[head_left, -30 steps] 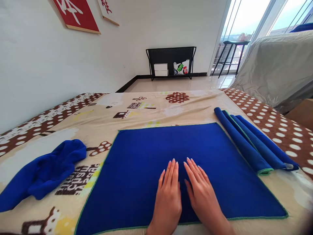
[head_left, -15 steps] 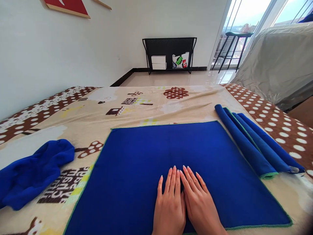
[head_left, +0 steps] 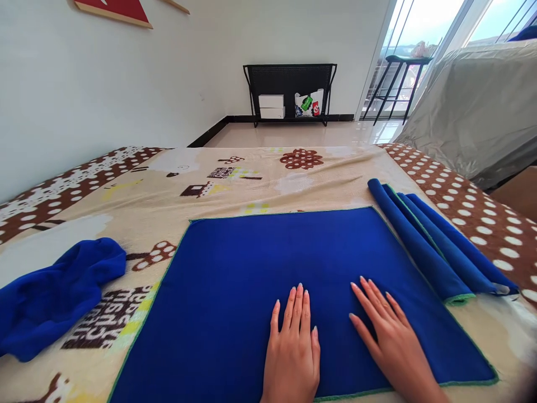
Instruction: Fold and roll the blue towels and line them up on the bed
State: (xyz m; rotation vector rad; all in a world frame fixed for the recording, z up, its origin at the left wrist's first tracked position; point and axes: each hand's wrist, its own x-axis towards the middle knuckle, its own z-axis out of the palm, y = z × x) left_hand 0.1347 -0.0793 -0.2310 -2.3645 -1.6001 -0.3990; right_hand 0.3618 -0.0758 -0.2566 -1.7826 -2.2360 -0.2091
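A blue cloth with green stitched edges lies spread flat in front of me. My left hand rests palm down near its middle, fingers stretched out. Farther right on the same cloth, my right hand lies palm down with its fingers extended and thumb apart. Neither hand grips anything. Beyond the cloth's right edge are rolled or folded blue cloths, one showing green trim. A crumpled blue cloth sits at the left, apart from the spread one.
Everything lies on a patterned beige blanket with brown polka-dot borders. Past its far edge, a black metal rack holds white boxes and a printed bag. A stool stands by the window, and a grey cover drapes something at right.
My right hand has moved right across the cloth, away from my left hand, which it was touching. My left hand stays in place. The cloths have not visibly moved.
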